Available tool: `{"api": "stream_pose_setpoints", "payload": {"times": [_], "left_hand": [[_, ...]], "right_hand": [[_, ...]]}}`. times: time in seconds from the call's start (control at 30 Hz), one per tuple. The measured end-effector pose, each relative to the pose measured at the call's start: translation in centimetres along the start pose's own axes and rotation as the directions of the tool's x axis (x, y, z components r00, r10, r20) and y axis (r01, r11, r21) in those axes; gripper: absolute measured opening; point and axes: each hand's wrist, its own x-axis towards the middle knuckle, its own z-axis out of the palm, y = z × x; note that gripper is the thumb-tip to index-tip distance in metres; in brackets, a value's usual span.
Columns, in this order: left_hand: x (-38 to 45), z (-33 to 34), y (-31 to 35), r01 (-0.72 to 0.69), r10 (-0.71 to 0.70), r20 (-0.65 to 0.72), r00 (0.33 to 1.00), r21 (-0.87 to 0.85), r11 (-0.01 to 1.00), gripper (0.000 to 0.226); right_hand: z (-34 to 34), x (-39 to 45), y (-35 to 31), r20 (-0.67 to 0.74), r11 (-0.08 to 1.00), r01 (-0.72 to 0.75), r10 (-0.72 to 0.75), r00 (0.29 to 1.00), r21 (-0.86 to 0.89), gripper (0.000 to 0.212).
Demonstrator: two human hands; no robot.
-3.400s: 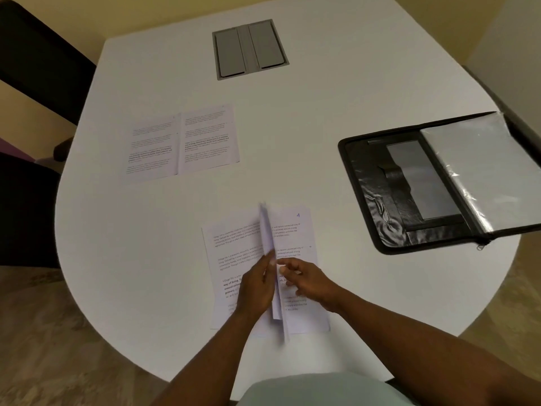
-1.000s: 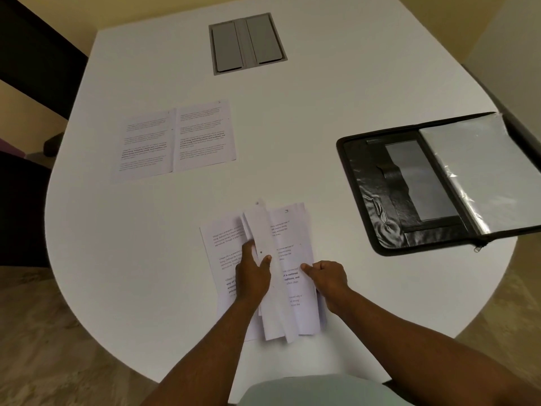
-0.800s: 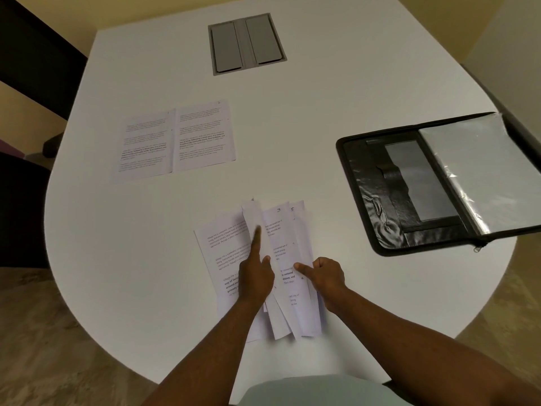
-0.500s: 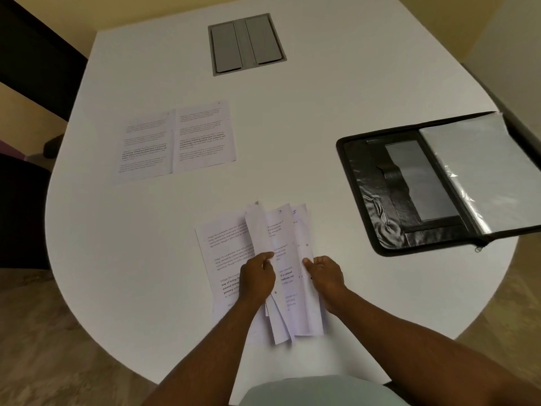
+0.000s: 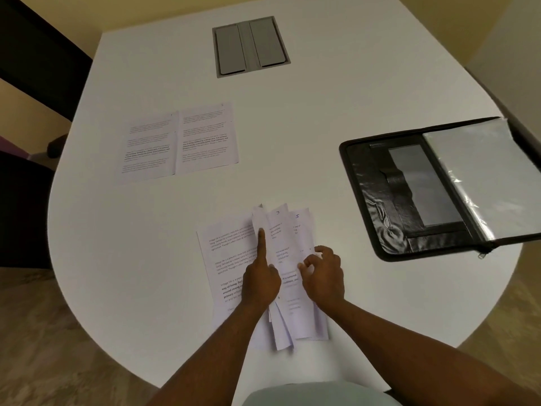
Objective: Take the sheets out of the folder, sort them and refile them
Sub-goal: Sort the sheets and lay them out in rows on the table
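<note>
Handwritten "3" (image 5: 277, 212), "5" (image 5: 297, 216) on fanned sheets' (image 5: 289, 312) top corners.

White table (image 5: 336, 118) with fanned sheets (image 5: 231, 259), two side-by-side pages (image 5: 178, 142), open black folder (image 5: 377, 206).

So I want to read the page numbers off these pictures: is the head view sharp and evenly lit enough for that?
Head view: dim, warm light. Handwritten digits on the fanned sheets are legible, body text mostly soft. Text on the two far sheets is too small and faint. Glare streaks the folder sleeve. Wide-angle bending curves the table edge. Left hand and right hand hide lower lines.
</note>
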Motion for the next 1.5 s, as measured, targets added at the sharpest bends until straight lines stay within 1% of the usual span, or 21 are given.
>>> {"api": "stream_pose_setpoints", "payload": {"times": [0.07,0.13,0.2,0.3,0.37,0.43,0.5,0.53,0.6,0.67,0.7,0.8,0.87,0.9,0.93,1.03,1.1,1.17,1.23,1.33,1.5], "left_hand": [[0.1,0.0,0.2,0.018,-0.017,-0.029,0.999,0.031,0.999,0.096],[0.2,-0.2,0.6,0.079,-0.078,-0.045,0.996,0.036,0.996,0.102],[0.2,-0.3,0.9,0.119,-0.118,-0.046,0.992,0.039,0.992,0.102],[0.3,-0.3,1.7,0.141,-0.141,0.008,0.990,0.058,0.988,0.094],[0.5,0.0,2.3,0.169,-0.175,0.073,0.982,0.080,0.982,0.094],[0.8,0.3,2.9,0.187,-0.208,0.166,0.964,0.134,0.973,0.099],[1.4,0.0,3.7,0.215,-0.256,0.242,0.936,0.185,0.959,0.103],[1.9,-0.3,4.1,0.221,-0.258,0.241,0.936,0.169,0.960,0.102],[3.3,-1.2,5.0,0.208,-0.211,0.170,0.963,0.032,0.978,0.091],[5.3,-2.4,6.1,0.167,-0.152,0.093,0.984,-0.184,0.969,0.070],[6.6,-3.1,6.6,0.145,-0.128,0.080,0.989,-0.273,0.951,0.060],[11.2,-5.1,8.1,0.179,-0.152,0.096,0.984,-0.479,0.859,0.044],[14.1,-6.6,8.9,0.215,-0.190,0.106,0.976,-0.602,0.769,0.028],[15.4,-7.2,9.1,0.218,-0.205,0.096,0.974,-0.643,0.734,0.024],[16.7,-7.7,9.2,0.214,-0.219,0.077,0.973,-0.657,0.723,0.024],[20.3,-8.6,9.1,0.190,-0.250,-0.011,0.968,-0.616,0.764,0.028],[23.2,-8.6,9.0,0.198,-0.267,-0.033,0.963,-0.586,0.786,0.024],[26.1,-8.5,8.7,0.202,-0.274,-0.053,0.960,-0.543,0.815,0.022],[28.7,-8.1,8.5,0.177,-0.254,-0.110,0.961,-0.460,0.870,0.023],[32.2,-7.4,8.5,0.140,-0.208,-0.220,0.953,-0.289,0.947,0.023],[36.9,-6.5,8.0,0.142,-0.179,-0.326,0.928,-0.134,0.981,0.022]], "right_hand": [[-1.0,0.1,-0.5,-0.149,0.999,0.049,-0.048,0.988,-0.003,0.019],[-2.6,0.4,-1.2,-0.269,0.993,0.117,-0.105,0.958,0.027,0.015],[-5.0,1.2,-1.8,-0.278,0.987,0.145,-0.123,0.953,0.063,0.014],[-9.7,2.6,-2.9,-0.250,0.982,0.180,-0.189,0.950,-0.059,0.016],[-13.1,3.2,-3.9,-0.295,0.966,0.232,-0.256,0.921,-0.115,0.017],[-16.2,3.6,-4.8,-0.373,0.960,0.253,-0.279,0.885,-0.118,0.018],[-18.9,4.0,-5.8,-0.446,0.966,0.242,-0.256,0.858,-0.089,0.016],[-19.9,4.5,-6.3,-0.472,0.973,0.226,-0.222,0.853,-0.048,0.014],[-21.0,6.4,-6.8,-0.497,0.978,0.193,-0.131,0.858,0.075,0.014],[-21.3,9.1,-7.2,-0.485,0.968,0.163,-0.052,0.873,0.190,0.017],[-21.3,10.7,-7.4,-0.461,0.953,0.145,-0.006,0.887,0.266,0.017],[-20.6,15.1,-8.5,-0.347,0.868,0.073,0.117,0.931,0.491,0.017],[-19.7,17.8,-9.3,-0.272,0.813,0.025,0.166,0.948,0.581,0.023],[-19.2,19.1,-9.7,-0.243,0.792,0.005,0.181,0.953,0.611,0.025],[-18.6,20.5,-10.0,-0.221,0.783,-0.012,0.190,0.957,0.621,0.026],[-16.8,24.5,-10.7,-0.182,0.791,-0.035,0.184,0.966,0.611,0.030],[-15.5,27.7,-11.4,-0.169,0.799,-0.044,0.180,0.969,0.600,0.037],[-14.2,30.8,-12.0,-0.164,0.817,-0.054,0.180,0.970,0.575,0.040],[-13.0,33.6,-12.4,-0.157,0.837,-0.068,0.181,0.971,0.543,0.035],[-11.1,37.5,-12.7,-0.162,0.875,-0.070,0.166,0.973,0.478,0.033],[-8.3,42.2,-12.7,-0.159,0.927,-0.054,0.121,0.980,0.371,0.026]]}}
